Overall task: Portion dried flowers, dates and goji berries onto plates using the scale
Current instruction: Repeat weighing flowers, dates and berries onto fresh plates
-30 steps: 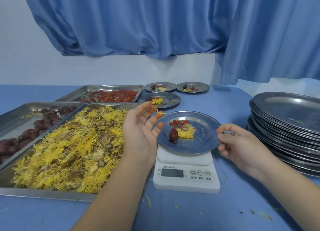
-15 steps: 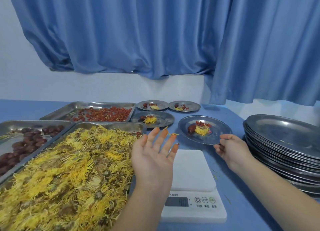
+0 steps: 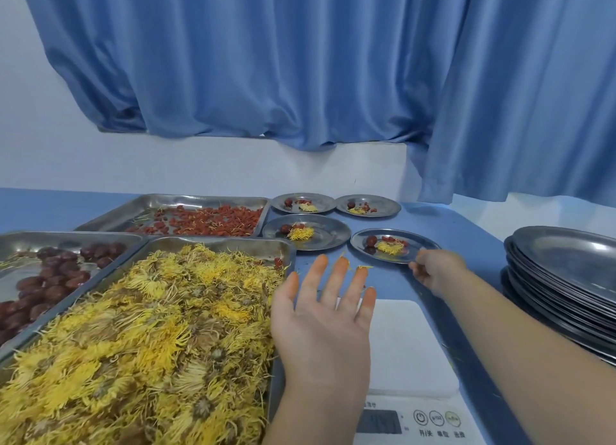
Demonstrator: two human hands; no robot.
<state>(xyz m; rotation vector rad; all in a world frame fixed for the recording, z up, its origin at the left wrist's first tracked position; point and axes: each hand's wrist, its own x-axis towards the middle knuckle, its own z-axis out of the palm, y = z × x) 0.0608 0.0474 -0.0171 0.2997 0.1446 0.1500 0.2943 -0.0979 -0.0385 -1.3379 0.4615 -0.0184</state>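
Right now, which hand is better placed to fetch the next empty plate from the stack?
Likely the right. The right hand grips the filled plate, on the same side as the plate stack. The left hand, open above the scale, would have to cross the right arm.

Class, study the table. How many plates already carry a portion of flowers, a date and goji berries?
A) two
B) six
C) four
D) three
C: four carry portions: the back-left plate, the back-right plate, the middle plate and the near plate, whose rim the right hand grips.
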